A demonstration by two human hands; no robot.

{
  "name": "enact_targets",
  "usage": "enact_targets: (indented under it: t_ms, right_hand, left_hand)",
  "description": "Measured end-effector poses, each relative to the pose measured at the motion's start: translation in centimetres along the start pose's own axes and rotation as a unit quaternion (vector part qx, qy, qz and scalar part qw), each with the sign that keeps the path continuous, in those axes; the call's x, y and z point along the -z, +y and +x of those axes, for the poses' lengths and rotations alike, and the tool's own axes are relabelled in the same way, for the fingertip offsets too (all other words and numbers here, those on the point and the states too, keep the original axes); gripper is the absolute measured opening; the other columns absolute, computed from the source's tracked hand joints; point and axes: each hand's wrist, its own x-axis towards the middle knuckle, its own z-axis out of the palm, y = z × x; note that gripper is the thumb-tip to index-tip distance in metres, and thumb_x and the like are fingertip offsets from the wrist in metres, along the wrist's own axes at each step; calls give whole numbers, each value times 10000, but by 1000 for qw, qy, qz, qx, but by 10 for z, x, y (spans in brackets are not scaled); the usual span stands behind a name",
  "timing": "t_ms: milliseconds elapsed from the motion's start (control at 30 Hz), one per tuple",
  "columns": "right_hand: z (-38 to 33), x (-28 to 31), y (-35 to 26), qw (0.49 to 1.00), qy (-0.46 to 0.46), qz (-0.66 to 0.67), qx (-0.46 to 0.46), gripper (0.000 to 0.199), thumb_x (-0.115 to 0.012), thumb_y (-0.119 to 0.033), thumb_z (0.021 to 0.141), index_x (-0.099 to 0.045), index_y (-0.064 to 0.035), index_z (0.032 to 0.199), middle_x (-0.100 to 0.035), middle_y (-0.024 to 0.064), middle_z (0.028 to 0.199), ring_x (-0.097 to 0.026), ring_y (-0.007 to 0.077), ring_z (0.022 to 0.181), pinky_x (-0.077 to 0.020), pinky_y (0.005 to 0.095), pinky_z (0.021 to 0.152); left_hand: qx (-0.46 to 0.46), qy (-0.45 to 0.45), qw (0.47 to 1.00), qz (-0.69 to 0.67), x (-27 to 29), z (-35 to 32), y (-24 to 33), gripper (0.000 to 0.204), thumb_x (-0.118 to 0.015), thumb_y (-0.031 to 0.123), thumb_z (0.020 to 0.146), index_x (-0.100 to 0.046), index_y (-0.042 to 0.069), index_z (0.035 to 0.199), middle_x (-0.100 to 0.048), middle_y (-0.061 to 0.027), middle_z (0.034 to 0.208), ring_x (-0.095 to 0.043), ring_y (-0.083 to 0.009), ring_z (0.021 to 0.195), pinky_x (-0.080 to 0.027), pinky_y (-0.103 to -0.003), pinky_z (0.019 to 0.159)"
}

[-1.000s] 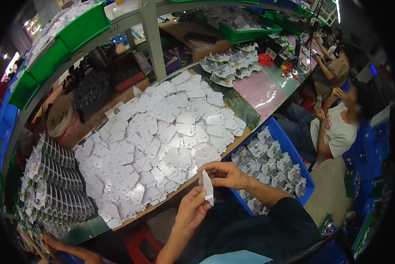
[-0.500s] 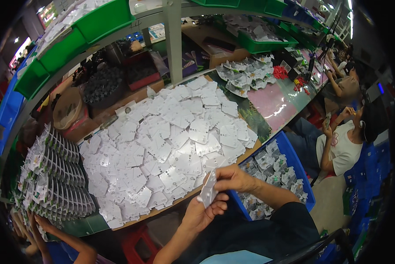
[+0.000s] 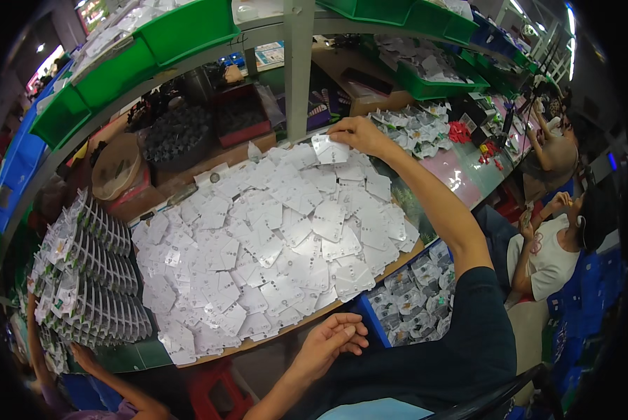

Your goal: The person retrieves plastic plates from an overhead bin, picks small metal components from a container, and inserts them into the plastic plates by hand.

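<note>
So there's only the head view here. The right hand [image 3: 352, 131] is stretched out to the far edge of the table, fingers pinching a small white packet [image 3: 330, 148], a flat squarish plastic pouch, slightly glossy, lying right at the far rim of the big heap of white packets [image 3: 272, 245] that covers the wooden board [image 3: 307, 316]. The left hand [image 3: 331, 341] hangs near the board's near edge, palm up, fingers loosely spread and curled, holding nothing. Half a second ago both hands were close together at the near edge with one packet held upright between them; now the right arm has reached far away and the left has let go. Left of the heap sit neat rows of stacked packets [image 3: 83, 280]; on the near right is a blue bin [image 3: 412, 301] of crinkly clear bags. Green bins [image 3: 181, 31] line the shelf above.
</note>
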Motion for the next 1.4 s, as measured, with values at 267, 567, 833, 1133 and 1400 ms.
enact_targets:
  t_ms: [267,567,833,1133,1400]
  right_hand:
    - [20,-31,17,972,-46,-224,60,211,-681,-279,898,-767,-149,1040,-678,99,1008,-652,322,942,-506,433,823]
    - [6,-13,2,960,47,-266,79,243,-652,-291,907,-742,-88,1004,-660,132,983,-645,358,924,-504,466,798]
    - [-19,-3,-73,949,-60,-229,210,221,-683,-258,852,-721,-49,914,-687,194,892,-660,392,852,-524,473,749]
    - [21,21,-362,940,132,-30,313,234,-638,-229,944,-704,-17,870,-673,165,720,-678,273,625,-516,347,569]
    - [208,47,-390,952,133,-265,75,1279,-666,-821,672,-311,112,1471,-481,366,1386,-494,461,1308,-441,451,1077]
  left_hand:
    - [-2,29,999,16,5,-4,-2,280,-544,142,1030,-544,-9,1265,-631,-125,1121,-664,-214,964,-553,-319,805]
    - [-1,20,1000,19,3,-1,1,275,-552,128,1023,-546,-9,1261,-638,-124,1118,-664,-212,964,-552,-318,806]
    - [-6,-29,998,57,7,-21,-12,326,-568,148,1023,-520,-3,1308,-627,-110,1155,-650,-196,1009,-544,-302,835]
    - [-13,-96,990,99,19,-39,-7,375,-588,188,1019,-507,3,1335,-622,-119,1204,-638,-191,1075,-522,-304,902]
    - [-24,-99,989,111,39,-64,26,376,-588,182,1017,-504,6,1339,-616,-130,1214,-635,-208,1085,-520,-325,914]
